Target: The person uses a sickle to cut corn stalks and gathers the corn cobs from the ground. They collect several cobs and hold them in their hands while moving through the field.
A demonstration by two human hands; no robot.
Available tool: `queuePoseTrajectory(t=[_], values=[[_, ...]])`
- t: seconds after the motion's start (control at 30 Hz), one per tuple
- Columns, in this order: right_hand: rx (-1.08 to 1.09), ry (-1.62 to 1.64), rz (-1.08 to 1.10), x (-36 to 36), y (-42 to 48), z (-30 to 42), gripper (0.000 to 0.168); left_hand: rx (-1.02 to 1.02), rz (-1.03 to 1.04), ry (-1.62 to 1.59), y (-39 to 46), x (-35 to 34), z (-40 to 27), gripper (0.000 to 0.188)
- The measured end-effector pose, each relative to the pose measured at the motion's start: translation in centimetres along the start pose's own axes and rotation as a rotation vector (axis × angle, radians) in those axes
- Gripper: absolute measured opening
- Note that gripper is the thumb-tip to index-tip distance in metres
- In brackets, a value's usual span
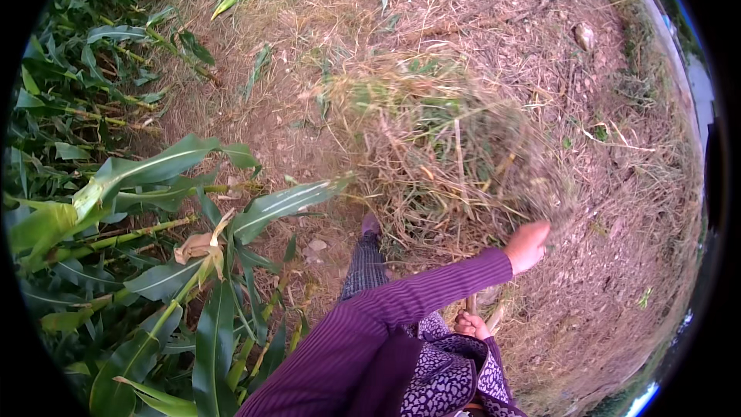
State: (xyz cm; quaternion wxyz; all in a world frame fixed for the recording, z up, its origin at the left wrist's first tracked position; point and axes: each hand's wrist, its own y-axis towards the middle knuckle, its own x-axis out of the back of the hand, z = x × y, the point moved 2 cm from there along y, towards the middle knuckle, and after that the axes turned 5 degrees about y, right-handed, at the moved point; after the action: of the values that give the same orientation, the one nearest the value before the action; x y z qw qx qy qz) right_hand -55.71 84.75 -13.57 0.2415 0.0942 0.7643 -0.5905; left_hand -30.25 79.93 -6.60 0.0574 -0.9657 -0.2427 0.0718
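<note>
My left hand [528, 246] reaches across my body, its fingers curled at the lower right edge of a loose heap of dry grass and weeds [428, 168]. It appears to grip some of the blurred stalks, though the fingertips are hidden. Close to my waist, my right hand [473, 324] is closed around a wooden handle [471, 303]. The rest of that tool is hidden under my left forearm. Green leaves and pale stems are mixed into the heap, whose upper and right parts are smeared by motion. One shoe [370, 223] stands at the heap's left edge.
Maize plants [173, 278] crowd the left side, several leaning towards me. One long maize leaf [289, 202] reaches close to my leg. Dry cut grass covers the brown soil [266, 127]. A stone [584, 36] lies at the upper right, and a torn maize husk [226, 4] at the upper left.
</note>
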Motion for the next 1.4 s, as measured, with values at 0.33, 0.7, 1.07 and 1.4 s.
queuePoseTrajectory(t=[0.33,0.7,1.07,1.4], values=[[-0.057,0.118,0.126,8.7,6.2,-4.8,0.009,-0.053,0.05,0.197,-4.7,-4.9,9.0,0.029],[0.137,0.018,0.1,9.6,4.8,-9.7,0.006,-0.094,-0.082,0.248,-9.3,-4.4,6.1,0.034],[0.098,0.07,0.168,4.7,4.5,-10.8,0.003,-0.132,-0.075,0.139,-11.8,1.0,2.8,0.019],[0.243,-0.21,-0.033,-5.6,10.5,-12.0,0.009,0.192,0.127,-0.529,-6.2,15.3,1.0,0.03]])
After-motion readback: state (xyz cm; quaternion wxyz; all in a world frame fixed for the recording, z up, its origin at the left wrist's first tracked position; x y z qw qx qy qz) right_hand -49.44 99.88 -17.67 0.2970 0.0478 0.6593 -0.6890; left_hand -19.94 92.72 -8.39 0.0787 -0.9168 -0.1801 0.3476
